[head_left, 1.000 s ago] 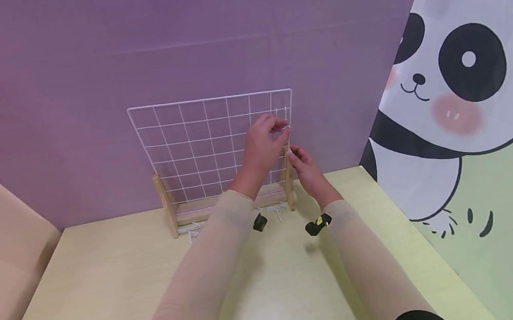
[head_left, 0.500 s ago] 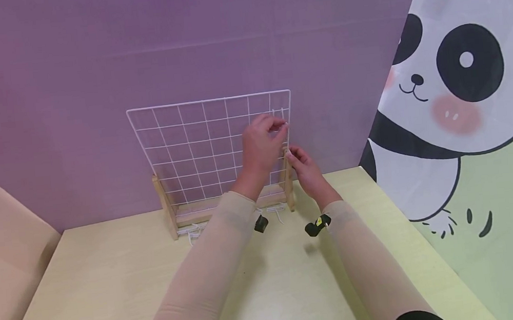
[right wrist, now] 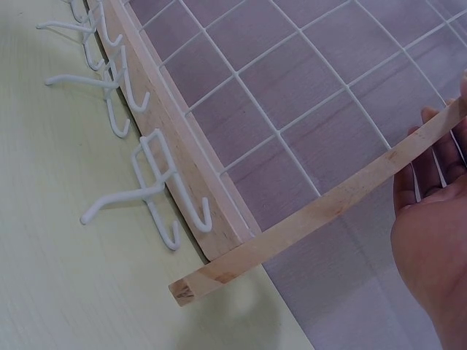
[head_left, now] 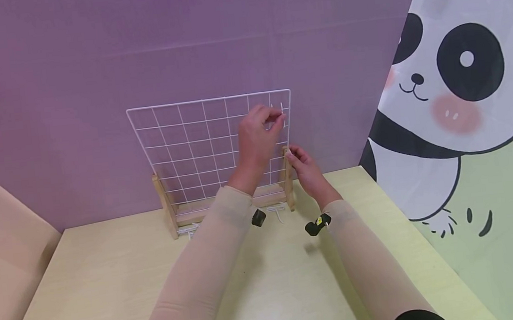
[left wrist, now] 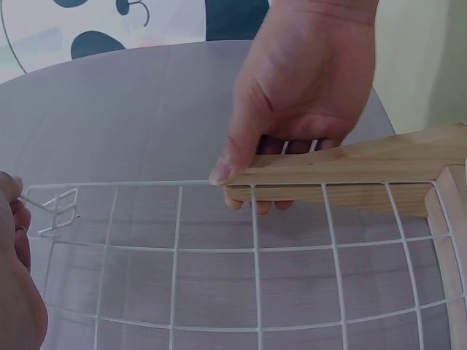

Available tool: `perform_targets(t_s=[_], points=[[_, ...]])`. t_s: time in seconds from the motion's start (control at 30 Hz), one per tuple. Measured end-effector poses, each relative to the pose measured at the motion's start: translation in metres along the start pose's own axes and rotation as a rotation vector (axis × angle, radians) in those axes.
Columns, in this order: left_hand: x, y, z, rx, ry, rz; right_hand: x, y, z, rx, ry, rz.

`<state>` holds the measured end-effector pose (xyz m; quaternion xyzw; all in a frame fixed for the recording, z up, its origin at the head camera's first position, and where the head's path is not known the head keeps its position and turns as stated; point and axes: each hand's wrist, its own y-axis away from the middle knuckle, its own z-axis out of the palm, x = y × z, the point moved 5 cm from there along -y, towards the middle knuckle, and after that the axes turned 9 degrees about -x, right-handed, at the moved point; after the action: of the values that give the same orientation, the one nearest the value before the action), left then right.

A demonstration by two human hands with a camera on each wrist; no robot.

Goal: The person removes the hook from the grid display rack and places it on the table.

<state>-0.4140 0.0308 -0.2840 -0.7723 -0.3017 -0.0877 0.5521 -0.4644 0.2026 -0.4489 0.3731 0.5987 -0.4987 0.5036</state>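
Observation:
A white wire grid panel point(head_left: 197, 150) stands upright in a wooden stand point(head_left: 164, 202). At the grid's upper right corner, my left hand point(head_left: 256, 137) pinches the arm of a white wire hook point(left wrist: 62, 208). The hook's bent prongs lie against the grid wires in the left wrist view; whether they are seated cannot be told. Lower down, my right hand point(head_left: 310, 173) grips the top of the stand's right wooden post point(right wrist: 321, 208), its thumb point(left wrist: 225, 169) on the grid's edge wire and its fingers behind the post.
Several more white wire hooks point(right wrist: 149, 193) lie on the tabletop point(head_left: 111, 292) along the stand's front. A purple backdrop point(head_left: 69, 95) hangs close behind the grid. To the right is a wall with a panda picture point(head_left: 470, 62).
My left hand has risen slightly along the grid's right side, with the hook still pinched. The right hand has kept its place on the post.

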Motion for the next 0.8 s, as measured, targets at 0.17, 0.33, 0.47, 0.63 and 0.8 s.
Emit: perform_targets(t_s=[0.17,0.33,0.47,0.63,0.8], points=[[0.007,-0.001,-0.005,0.021,0.012,0.041,-0.001,0.000,0.002,0.003,-0.012,-0.017],[0.011,0.000,-0.008,0.021,0.025,0.059,-0.001,0.000,0.001,0.005,-0.007,-0.018],[0.012,0.003,-0.008,-0.003,0.027,0.063,0.000,-0.001,0.001,0.006,-0.018,-0.015],[0.009,0.010,-0.008,-0.022,0.019,0.085,0.001,0.000,0.001,0.009,-0.019,-0.011],[0.004,0.020,-0.009,-0.035,0.005,0.093,-0.001,0.000,0.002,0.011,-0.021,-0.019]])
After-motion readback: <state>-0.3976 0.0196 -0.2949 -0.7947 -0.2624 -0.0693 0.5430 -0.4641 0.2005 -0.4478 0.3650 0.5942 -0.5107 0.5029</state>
